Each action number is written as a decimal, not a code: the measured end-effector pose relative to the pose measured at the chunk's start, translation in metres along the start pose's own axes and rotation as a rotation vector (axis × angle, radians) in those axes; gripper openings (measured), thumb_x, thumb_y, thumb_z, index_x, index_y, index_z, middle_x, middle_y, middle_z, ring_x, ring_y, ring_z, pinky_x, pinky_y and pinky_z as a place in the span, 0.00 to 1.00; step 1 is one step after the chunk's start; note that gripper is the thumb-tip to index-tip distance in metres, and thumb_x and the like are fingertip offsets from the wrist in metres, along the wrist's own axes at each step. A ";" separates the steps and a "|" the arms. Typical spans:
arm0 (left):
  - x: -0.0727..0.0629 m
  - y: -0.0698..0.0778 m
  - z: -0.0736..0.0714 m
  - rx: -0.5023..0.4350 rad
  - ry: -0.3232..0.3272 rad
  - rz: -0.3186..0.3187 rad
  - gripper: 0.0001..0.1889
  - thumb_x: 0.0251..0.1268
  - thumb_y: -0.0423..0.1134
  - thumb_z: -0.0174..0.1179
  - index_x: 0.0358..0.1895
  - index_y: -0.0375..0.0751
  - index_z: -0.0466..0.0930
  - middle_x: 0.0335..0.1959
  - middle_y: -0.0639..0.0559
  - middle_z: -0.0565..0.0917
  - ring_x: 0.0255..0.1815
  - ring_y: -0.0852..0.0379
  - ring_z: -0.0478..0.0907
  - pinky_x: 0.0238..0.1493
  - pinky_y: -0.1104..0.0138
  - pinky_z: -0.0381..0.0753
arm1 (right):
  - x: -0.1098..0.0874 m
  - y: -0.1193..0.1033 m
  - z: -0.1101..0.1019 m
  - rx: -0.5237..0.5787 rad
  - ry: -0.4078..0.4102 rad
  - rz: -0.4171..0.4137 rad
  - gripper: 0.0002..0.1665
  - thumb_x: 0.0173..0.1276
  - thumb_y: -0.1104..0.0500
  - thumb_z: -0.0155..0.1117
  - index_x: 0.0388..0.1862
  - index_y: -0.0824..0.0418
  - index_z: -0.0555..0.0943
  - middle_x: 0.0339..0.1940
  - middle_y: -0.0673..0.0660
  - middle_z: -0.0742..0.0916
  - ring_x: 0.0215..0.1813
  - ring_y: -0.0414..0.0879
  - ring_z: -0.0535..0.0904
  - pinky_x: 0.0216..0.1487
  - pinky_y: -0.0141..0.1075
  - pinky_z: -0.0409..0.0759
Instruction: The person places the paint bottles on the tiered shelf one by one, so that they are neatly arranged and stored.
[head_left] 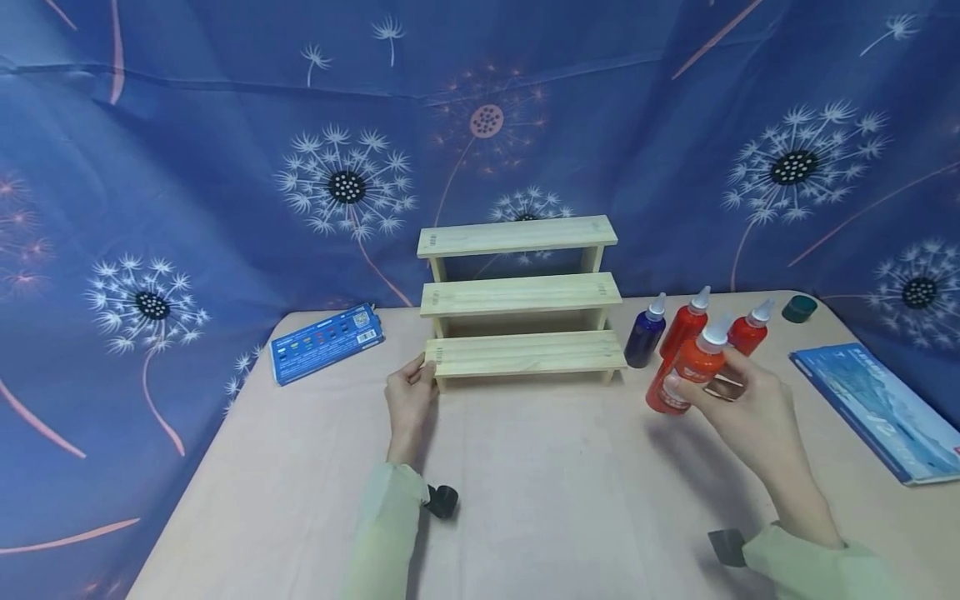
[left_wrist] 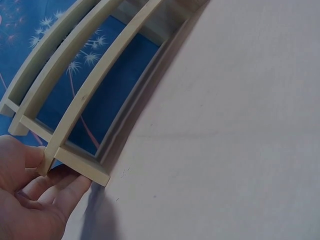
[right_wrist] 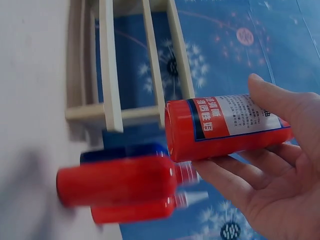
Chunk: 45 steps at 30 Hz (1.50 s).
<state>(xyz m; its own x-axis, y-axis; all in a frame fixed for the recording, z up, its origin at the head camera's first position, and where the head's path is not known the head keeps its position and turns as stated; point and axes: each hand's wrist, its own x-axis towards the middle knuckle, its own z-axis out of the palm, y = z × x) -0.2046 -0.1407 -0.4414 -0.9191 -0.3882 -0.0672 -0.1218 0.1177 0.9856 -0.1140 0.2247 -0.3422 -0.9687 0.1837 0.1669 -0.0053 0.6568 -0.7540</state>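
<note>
A three-tier wooden step shelf (head_left: 525, 354) stands at the table's back edge. My left hand (head_left: 408, 400) grips the left end of its lowest tier, and the left wrist view shows thumb and fingers around that wooden end (left_wrist: 82, 167). To the right of the shelf, my right hand (head_left: 753, 404) holds an orange-red squeeze bottle (head_left: 697, 364) with a pale nozzle tip, raised over the table and tilted. Seen from the right wrist, thumb and fingers wrap the labelled bottle (right_wrist: 220, 127), its base pointing toward the shelf.
Just behind the held bottle stand a dark blue bottle (head_left: 643, 337), a red bottle (head_left: 681, 327) and another red bottle (head_left: 748, 333). A dark green round object (head_left: 799, 308) sits at the back right, a blue pad (head_left: 881, 412) nearer. Left of the shelf lies a flat blue box (head_left: 327, 343).
</note>
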 end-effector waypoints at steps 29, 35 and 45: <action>0.001 0.001 0.000 -0.040 0.004 0.002 0.18 0.70 0.33 0.57 0.60 0.32 0.76 0.50 0.33 0.84 0.49 0.42 0.84 0.43 0.64 0.86 | 0.033 -0.034 0.063 0.185 -0.015 -0.128 0.33 0.62 0.57 0.72 0.64 0.65 0.73 0.55 0.67 0.84 0.55 0.61 0.83 0.53 0.25 0.80; 0.001 -0.001 0.000 -0.043 -0.006 0.002 0.18 0.70 0.33 0.57 0.60 0.31 0.76 0.50 0.32 0.83 0.50 0.42 0.84 0.44 0.64 0.86 | 0.045 -0.043 0.071 0.182 -0.018 -0.116 0.33 0.63 0.57 0.71 0.65 0.65 0.72 0.57 0.68 0.83 0.57 0.63 0.81 0.58 0.51 0.78; -0.003 -0.001 0.000 -0.050 0.008 0.049 0.17 0.69 0.31 0.56 0.59 0.27 0.76 0.47 0.31 0.84 0.46 0.43 0.85 0.40 0.66 0.87 | 0.067 -0.051 0.079 0.225 -0.026 -0.092 0.35 0.66 0.53 0.69 0.67 0.65 0.69 0.61 0.67 0.80 0.62 0.63 0.77 0.64 0.56 0.75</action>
<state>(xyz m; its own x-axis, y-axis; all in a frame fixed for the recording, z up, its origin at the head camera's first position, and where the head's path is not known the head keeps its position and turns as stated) -0.2021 -0.1400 -0.4421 -0.9205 -0.3903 -0.0181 -0.0581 0.0910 0.9942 -0.1979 0.1456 -0.3433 -0.9677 0.1102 0.2268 -0.1457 0.4897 -0.8596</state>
